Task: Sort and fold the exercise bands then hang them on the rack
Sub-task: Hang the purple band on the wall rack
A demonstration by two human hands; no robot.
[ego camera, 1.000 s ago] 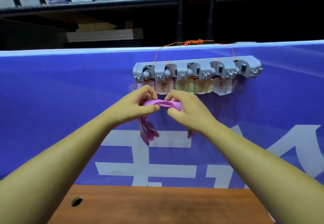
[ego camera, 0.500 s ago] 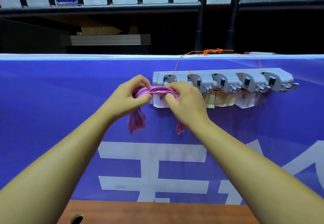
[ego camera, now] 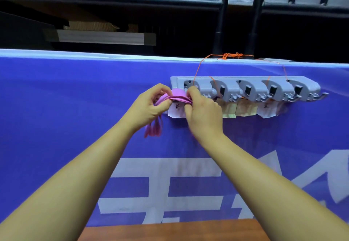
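Hands pinch folded pink band between them, at left end of grey rack. Left hand grips band's left part, loose loops hang below it. Right hand grips right part, fingertips by first clip. Paper tags hang under rack. Rack tied with orange string on blue banner

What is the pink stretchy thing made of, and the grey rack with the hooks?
The pink band looks like thin rubber or latex: it folds in soft flat layers and droops in loose loops. The grey rack looks like moulded plastic, smooth and matt with rounded clips. Both are guesses from looks alone.
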